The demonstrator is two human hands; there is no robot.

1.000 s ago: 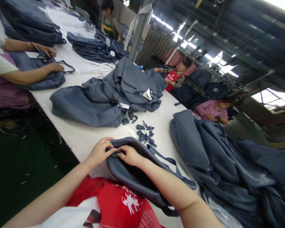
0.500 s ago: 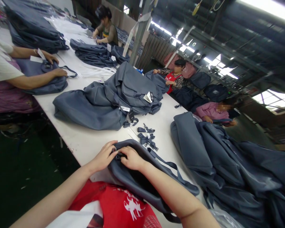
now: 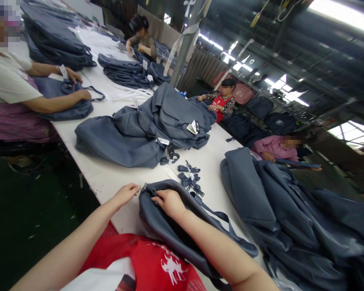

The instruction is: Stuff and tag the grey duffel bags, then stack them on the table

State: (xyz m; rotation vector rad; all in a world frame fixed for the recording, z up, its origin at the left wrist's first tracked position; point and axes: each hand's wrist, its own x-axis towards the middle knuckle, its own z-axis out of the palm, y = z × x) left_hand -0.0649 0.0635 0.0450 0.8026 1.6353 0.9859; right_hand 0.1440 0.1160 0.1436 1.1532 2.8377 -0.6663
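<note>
A dark blue-grey bag (image 3: 160, 226) lies in front of me with its mouth gaping and a webbing strap (image 3: 214, 212) along its right side. My right hand (image 3: 171, 204) reaches over the opening, thumb and fingers closed on the bag's inner edge near a small dark clip (image 3: 153, 191). Exactly what the fingertips pinch is partly hidden. My left hand (image 3: 127, 195) is just left of the bag's far corner, fingers stretched out beside a small tab (image 3: 143, 187), holding nothing visible.
Beyond the bag lie bundled straps with metal hooks (image 3: 189, 178) and a heap of similar bags with tags (image 3: 170, 117). More bags (image 3: 251, 190) are piled at the right. A co-worker (image 3: 15, 89) handles a bag at the left; other people work farther back along the white table (image 3: 109, 178).
My left hand has let go of the bag's corner and drawn back slightly to the left. My right hand stays at the opening. The view has shifted a little.
</note>
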